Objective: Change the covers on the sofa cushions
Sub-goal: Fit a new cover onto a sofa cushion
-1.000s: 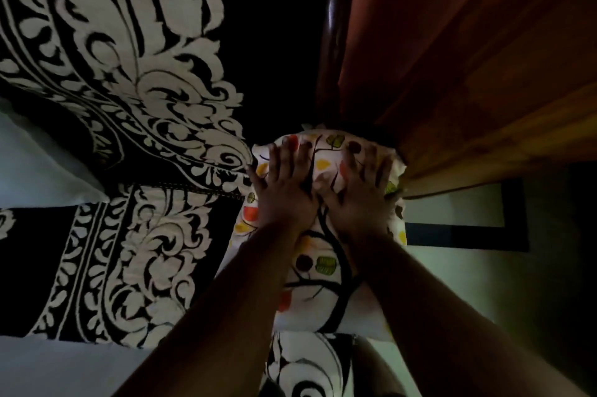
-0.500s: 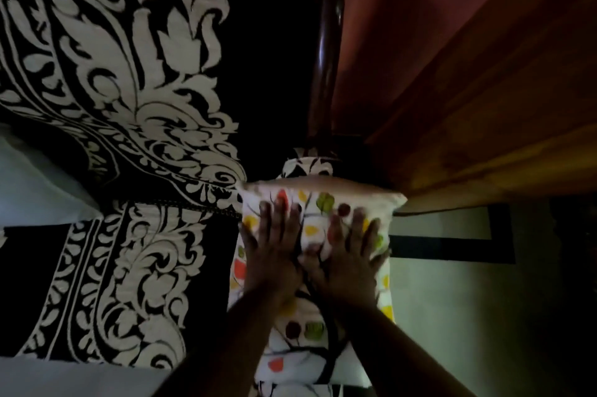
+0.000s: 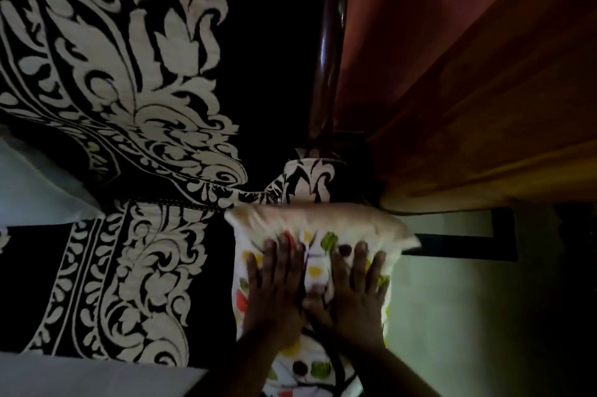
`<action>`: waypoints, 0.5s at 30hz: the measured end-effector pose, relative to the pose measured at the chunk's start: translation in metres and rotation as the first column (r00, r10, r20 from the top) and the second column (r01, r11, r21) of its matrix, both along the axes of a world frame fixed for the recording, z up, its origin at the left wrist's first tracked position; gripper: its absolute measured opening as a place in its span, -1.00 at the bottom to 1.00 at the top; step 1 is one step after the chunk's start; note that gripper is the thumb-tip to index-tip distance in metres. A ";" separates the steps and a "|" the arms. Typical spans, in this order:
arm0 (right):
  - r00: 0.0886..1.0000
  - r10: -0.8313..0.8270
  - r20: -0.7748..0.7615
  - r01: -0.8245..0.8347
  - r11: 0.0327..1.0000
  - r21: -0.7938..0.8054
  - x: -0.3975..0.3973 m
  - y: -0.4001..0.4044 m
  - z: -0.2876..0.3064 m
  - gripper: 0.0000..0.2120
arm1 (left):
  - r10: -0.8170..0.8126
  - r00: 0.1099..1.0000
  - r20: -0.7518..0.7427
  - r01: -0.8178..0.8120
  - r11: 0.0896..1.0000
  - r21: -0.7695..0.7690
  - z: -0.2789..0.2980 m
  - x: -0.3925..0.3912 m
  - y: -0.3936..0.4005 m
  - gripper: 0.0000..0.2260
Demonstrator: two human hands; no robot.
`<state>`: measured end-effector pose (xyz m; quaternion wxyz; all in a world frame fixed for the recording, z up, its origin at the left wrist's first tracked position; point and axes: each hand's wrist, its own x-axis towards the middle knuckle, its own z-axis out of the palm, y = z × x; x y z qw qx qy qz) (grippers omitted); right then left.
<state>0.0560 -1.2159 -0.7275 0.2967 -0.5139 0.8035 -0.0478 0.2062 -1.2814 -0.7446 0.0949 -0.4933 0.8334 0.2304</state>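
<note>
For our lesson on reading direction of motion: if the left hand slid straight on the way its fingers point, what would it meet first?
The left hand lies flat on the leaf-print cushion, fingers pointing up the picture. It would probably cross the cushion's top edge first, then reach the black-and-white patterned cover just beyond; depth there is unclear.

2 bare forearms, no sleeves, hands [image 3: 274, 293] ringless

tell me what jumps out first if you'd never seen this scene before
The eye goes first to the two hands, the left hand and the right hand, pressed flat side by side on a white cushion printed with coloured leaves, low in the middle. Next comes the bold black and cream scroll-patterned sofa fabric filling the left side. On the right hangs a reddish-orange curtain, with a dark polished wooden post between it and the sofa.
</note>
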 end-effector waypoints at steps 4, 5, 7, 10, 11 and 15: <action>0.989 -0.147 0.005 0.147 0.989 -0.010 -0.024 -0.105 -0.023 -0.10 | 0.098 0.995 0.005 -0.098 0.995 -0.014 -0.033 -0.039 -0.108 -0.30; 0.984 -0.178 0.024 0.178 0.984 0.008 -0.032 -0.128 -0.031 -0.11 | 0.111 0.994 0.008 -0.111 0.994 0.011 -0.040 -0.050 -0.131 -0.32; 0.984 -0.178 0.019 0.177 0.983 0.054 -0.041 -0.158 -0.037 -0.10 | 0.123 0.992 0.035 -0.124 0.991 0.041 -0.045 -0.060 -0.161 -0.33; 0.990 -0.139 -0.015 0.140 0.988 0.067 -0.040 -0.155 -0.034 -0.08 | 0.134 0.991 0.010 -0.134 0.991 0.028 -0.039 -0.055 -0.151 -0.33; 0.992 -0.123 -0.032 0.125 0.991 0.054 -0.036 -0.139 -0.031 -0.09 | 0.118 0.993 -0.002 -0.118 0.993 0.015 -0.034 -0.049 -0.134 -0.32; 0.998 -0.049 -0.040 0.050 0.999 0.019 -0.008 -0.043 -0.009 -0.08 | 0.022 1.000 0.019 -0.021 0.999 -0.033 -0.013 -0.015 -0.037 -0.30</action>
